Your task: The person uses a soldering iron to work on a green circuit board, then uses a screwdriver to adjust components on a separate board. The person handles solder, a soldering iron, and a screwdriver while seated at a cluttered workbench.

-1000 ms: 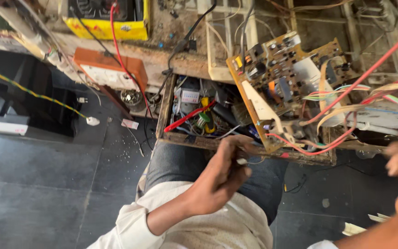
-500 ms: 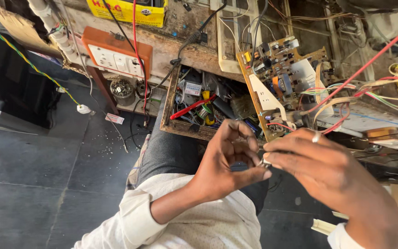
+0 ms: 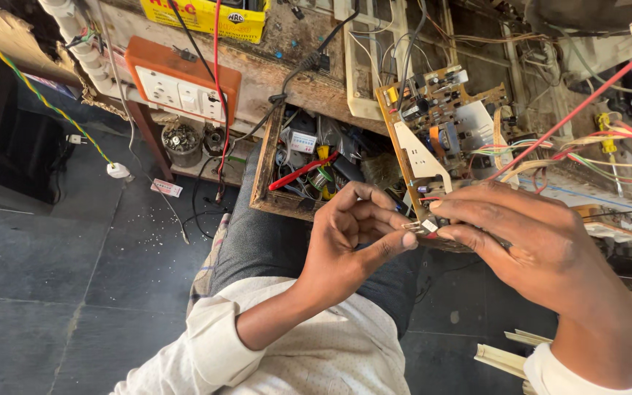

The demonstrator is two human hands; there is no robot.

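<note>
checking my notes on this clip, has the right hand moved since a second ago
Yes. The right hand has come in from the right edge toward the circuit board, and its fingertips now meet the left hand at a small part just below the board.

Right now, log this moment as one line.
left hand: pinching small part | right hand: pinching same part | circuit board: tilted, behind hands | wooden tool drawer: open

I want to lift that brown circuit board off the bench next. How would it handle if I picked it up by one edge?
The circuit board would likely stay stiff, being a flat rigid panel. It looks light, though the parts crowded on its top end may make it top-heavy. The coloured wires running off it to the right would probably tug back, so the joints seem fragile.
</note>
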